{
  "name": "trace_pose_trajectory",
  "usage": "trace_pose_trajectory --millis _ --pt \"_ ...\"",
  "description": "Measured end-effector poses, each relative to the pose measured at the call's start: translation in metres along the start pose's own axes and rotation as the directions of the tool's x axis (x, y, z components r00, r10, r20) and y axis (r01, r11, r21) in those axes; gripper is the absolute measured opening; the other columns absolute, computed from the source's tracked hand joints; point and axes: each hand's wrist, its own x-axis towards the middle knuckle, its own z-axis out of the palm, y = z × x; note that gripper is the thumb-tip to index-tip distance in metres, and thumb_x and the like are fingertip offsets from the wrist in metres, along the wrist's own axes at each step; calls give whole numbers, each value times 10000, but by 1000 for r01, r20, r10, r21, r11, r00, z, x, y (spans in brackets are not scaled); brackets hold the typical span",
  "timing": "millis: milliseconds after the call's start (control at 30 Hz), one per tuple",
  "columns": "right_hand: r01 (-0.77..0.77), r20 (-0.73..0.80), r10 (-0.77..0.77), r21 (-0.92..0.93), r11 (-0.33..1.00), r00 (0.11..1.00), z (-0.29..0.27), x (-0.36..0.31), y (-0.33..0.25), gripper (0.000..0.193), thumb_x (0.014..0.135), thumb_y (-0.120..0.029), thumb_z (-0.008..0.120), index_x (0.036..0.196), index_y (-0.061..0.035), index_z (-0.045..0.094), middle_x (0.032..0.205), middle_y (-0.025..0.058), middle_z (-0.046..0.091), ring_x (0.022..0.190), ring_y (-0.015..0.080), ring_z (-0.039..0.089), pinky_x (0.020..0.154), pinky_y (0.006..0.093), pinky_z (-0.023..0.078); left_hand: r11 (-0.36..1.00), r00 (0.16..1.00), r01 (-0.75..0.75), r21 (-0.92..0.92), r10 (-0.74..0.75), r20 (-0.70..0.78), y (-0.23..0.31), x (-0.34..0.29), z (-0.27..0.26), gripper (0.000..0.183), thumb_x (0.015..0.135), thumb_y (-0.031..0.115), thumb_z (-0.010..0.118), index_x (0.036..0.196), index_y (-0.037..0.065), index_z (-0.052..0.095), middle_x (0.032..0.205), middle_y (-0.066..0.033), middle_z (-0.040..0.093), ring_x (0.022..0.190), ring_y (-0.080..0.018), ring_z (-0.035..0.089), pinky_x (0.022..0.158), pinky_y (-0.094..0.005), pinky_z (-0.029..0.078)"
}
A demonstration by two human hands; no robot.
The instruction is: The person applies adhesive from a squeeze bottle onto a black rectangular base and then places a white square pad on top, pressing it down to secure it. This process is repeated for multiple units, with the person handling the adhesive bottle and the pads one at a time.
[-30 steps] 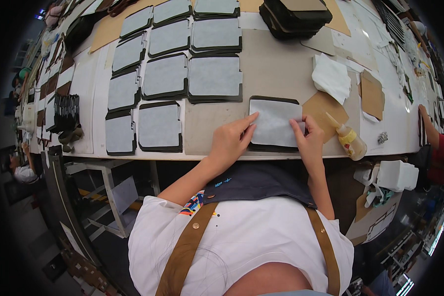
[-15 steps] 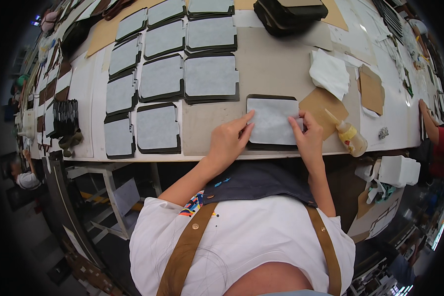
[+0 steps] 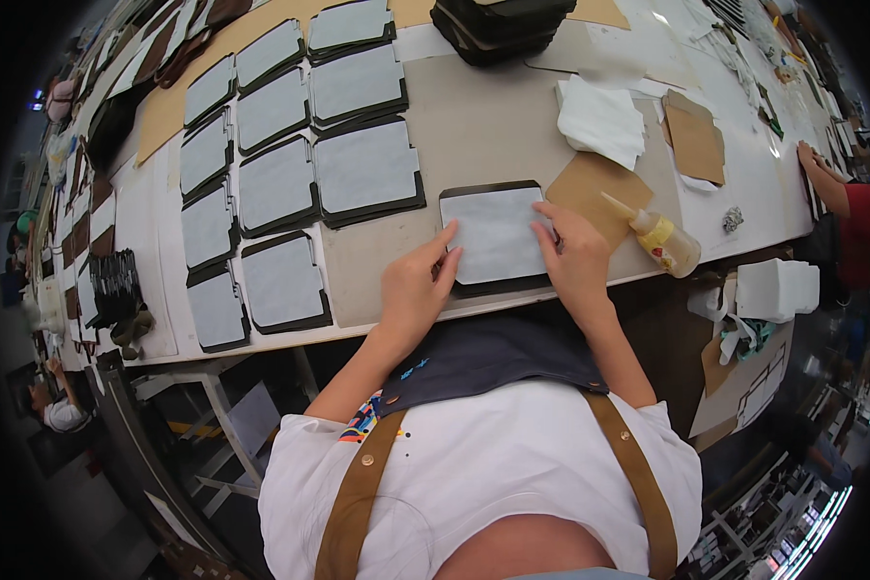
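Since the grey sheet point(image 3: 495, 237), left of the squeeze bottle point(image 3: 669, 246), looks light and flexible, side edges suit holding; left hand point(image 3: 418, 282) and right hand point(image 3: 580, 253) touch them, each grip parted, apparently pinching nothing.

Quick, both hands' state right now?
Left hand: touching the left edge of the sheet; grip cannot be told.
Right hand: touching the right edge of the sheet; grip cannot be told.

My view's turning, so the bench point(image 3: 159, 324) is slanting now, and my right hand point(image 3: 578, 257) is sitting higher along the grey sheet point(image 3: 493, 237).
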Motion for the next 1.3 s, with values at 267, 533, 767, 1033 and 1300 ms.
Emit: trace_pose_trajectory --millis 267,533,767,1033,1300 --pt "-22 30 22 -11 1000 999 -4 0 -3 209 863 -86 713 1069 -52 695 844 129 680 723 296 636 664 403 497 1000 1000 -12 4 12 0 2 0 -2 361 922 117 693 1280 84 679 664 -74 588 551 -130 499 560 -280 441" --pt "-30 35 31 -17 999 999 -4 1 -3 214 859 -83 712 1070 -48 696 839 133 678 720 304 635 659 408 493 998 999 -40 44 40 -9 0 0 -2 369 914 119 699 1282 91 679 675 -78 607 550 -142 520 561 -289 450" --pt "-87 100 89 -26 996 991 -6 1 -5 240 851 -97 730 1085 -53 696 769 105 622 697 261 615 645 382 483 998 999 -53 37 53 -1 -2 -2 -6 357 919 129 693 1275 109 685 667 -76 612 536 -150 511 559 -292 448" --pt "-74 116 72 14 997 991 -12 4 -5 250 865 -125 730 1108 -80 691 862 96 584 737 253 595 683 379 487 974 992 -122 192 127 -15 -4 14 -23 314 932 127 647 1242 111 693 1067 -104 679 904 -243 622 775 -365 496" --pt "-80 137 82 -16 997 987 -13 5 -2 275 857 -125 735 1120 -76 668 873 100 559 784 254 588 711 379 482 807 904 -419 416 330 271 4 23 24 768 960 382 592 1537 -14 276 1624 -181 236 1516 -363 171 1219 -505 153"
